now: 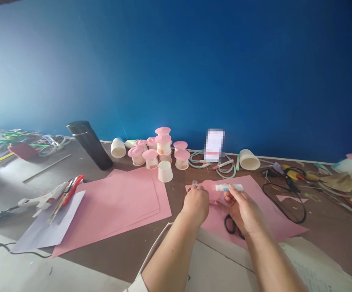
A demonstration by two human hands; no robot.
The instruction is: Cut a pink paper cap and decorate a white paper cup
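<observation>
Reaching in from the bottom edge are two bare forearms, ending in a left hand (196,206) and a right hand (246,207), close together with fingers curled. Beyond them rises a plain, deep-blue wall (176,69), and at its foot runs a dark-brown counter (118,253).

Overlapping sheets of pink paper (118,202) spread across the counter left of the hands, with a smaller pale-lilac paper sheet (52,227) over their left end. Another pink paper sheet (273,211) lies under the hands. A tall, black cylindrical flask (91,147) stands near the wall. Right of it cluster white paper cups (151,162), most topped with pink paper discs and a few stacked; one bare white cup (165,173) stands in front, wide end down.

A white glue gun (43,199) and a red-handled cutter (69,193) lie at the lilac sheet. Scissors with black looped handles (226,228) rest partly beneath the right hand.

Between the hands is a round, pink paper disc (211,194). Just above it, the right hand's thumb and fingers close on a slim, white glue stick (224,187), held almost level, its label bluish and unreadable. The left hand is nearly closed around a small, translucent, pale cap (195,183), which pokes out beyond the knuckles; its fingertips are hidden.
</observation>
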